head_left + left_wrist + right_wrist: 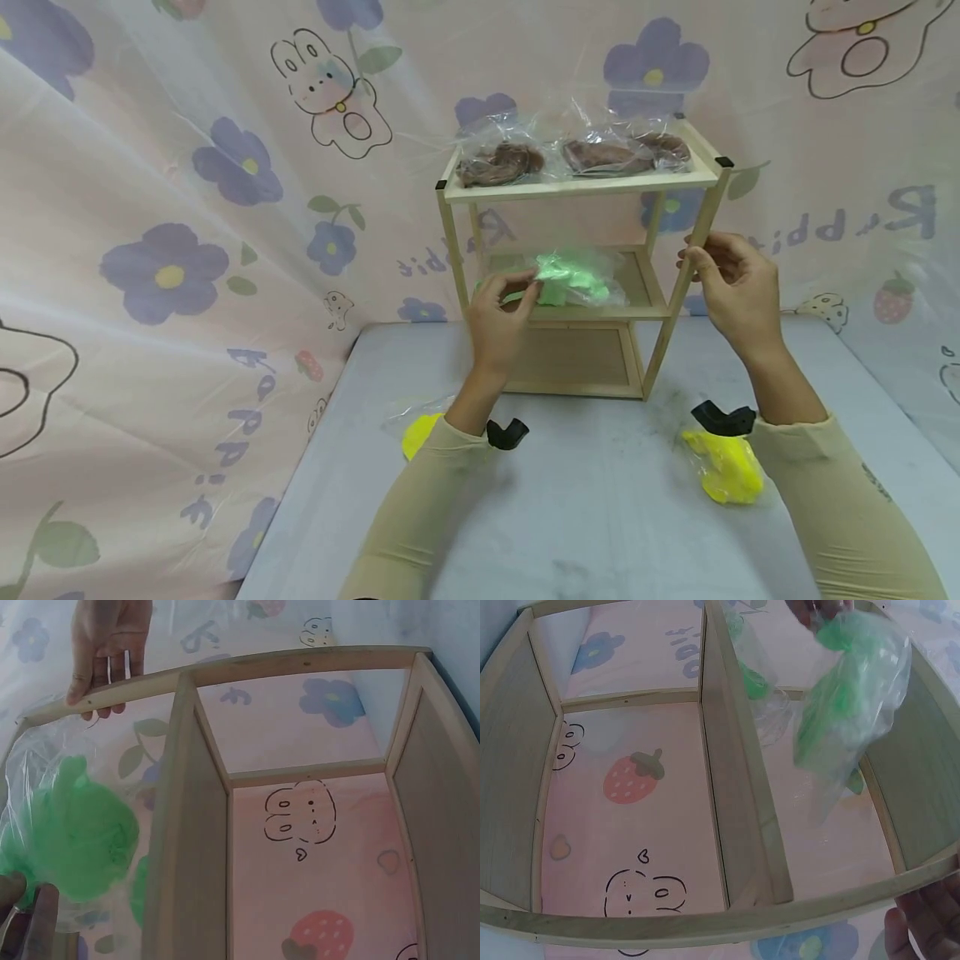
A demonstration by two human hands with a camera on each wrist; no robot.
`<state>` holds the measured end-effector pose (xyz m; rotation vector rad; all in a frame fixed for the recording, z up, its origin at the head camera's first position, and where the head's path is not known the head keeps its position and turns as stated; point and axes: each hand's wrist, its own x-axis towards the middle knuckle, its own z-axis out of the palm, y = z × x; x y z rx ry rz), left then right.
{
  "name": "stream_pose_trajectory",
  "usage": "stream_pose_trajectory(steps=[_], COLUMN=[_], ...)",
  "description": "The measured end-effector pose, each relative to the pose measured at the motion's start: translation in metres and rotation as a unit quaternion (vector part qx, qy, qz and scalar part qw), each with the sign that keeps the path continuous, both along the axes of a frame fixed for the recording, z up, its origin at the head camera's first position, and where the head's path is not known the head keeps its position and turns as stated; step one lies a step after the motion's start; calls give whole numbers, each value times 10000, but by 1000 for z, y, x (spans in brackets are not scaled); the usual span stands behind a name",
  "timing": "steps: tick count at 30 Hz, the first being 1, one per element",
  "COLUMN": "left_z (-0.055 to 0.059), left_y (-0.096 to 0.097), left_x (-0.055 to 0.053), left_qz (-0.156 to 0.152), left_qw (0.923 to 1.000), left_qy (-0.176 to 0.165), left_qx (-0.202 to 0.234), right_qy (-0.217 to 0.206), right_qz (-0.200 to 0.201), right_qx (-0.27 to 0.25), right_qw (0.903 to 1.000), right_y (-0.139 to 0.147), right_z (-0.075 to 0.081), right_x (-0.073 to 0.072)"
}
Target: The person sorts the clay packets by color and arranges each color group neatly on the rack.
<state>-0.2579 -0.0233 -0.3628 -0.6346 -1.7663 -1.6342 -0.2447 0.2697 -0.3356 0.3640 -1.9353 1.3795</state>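
Note:
My left hand (501, 325) pinches a clear plastic bag of bright green, lumpy material (573, 282) at the middle level of a small wooden rack (581, 190). In the right wrist view this green bag (840, 697) hangs from the fingertips, above the shelf board. A second green bag (754, 684) lies on that board behind it, mostly hidden by my left hand in the head view. My right hand (738, 287) holds the rack's front right post (684, 271), thumb in front; the left wrist view also has that hand (109, 652) at the post.
Clear bags of brown material (504, 164) lie on the rack's top. The bottom board (573, 358) stands on a pale table (585, 517). One yellow bag (731, 471) lies by my right forearm, another (418, 435) partly behind my left. A patterned curtain (172, 358) hangs behind.

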Motion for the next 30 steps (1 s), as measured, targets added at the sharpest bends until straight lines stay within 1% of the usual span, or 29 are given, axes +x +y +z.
stream_pose_trajectory(steps=[5, 8, 12, 16, 19, 24, 30], left_z=[-2, -3, -4, -2, -2, -4, -9], left_y=[9, 15, 24, 32, 37, 42, 44], left_x=[-6, -9, -11, -14, -16, -18, -22], left_qz=[-38, -43, -62, -108, -24, 202, 412], left_qw=[10000, 9997, 9992, 9989, 9983, 9951, 9882], left_qy=[-39, -161, -243, -214, -198, -220, -164], left_qx=[-65, -175, -297, -397, -543, -939, -1464], right_qy=[6, 6, 8, 8, 4, 11, 56], right_qz=[-10, 1, 0, 3, 8, 14, 34], right_qx=[39, -9, -42, -55, -67, -48, -57], right_qw=[10000, 10000, 10000, 10000, 10000, 10000, 10000], right_y=[1, 1, 1, 1, 1, 1, 1], right_z=[-1, -1, -2, -2, -2, -2, -1], right_x=[0, -1, -1, -1, -1, -1, -1])
